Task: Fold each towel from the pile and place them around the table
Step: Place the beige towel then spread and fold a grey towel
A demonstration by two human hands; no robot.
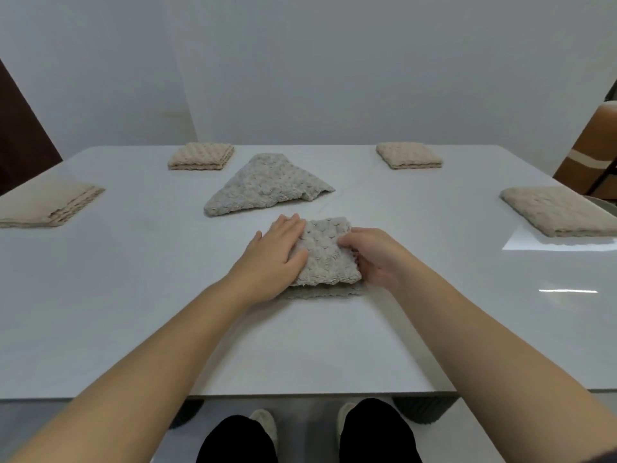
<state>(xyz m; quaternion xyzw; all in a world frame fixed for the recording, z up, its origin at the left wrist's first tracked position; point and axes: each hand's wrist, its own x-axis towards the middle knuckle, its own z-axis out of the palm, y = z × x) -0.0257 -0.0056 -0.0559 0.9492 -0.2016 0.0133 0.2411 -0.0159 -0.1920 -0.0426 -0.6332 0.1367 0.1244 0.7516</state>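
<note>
A grey textured towel lies folded in front of me on the white table. My left hand lies flat on its left side, fingers spread. My right hand pinches its right edge, thumb on top and fingers tucked under the upper layer. Behind it an unfolded grey towel lies loosely in the table's middle. Folded beige towels sit around the table: far left, far right, left edge, right edge.
A white wall stands behind the table. A brown chair is at the right, and a dark panel at the left. My legs and shoes show below the near table edge.
</note>
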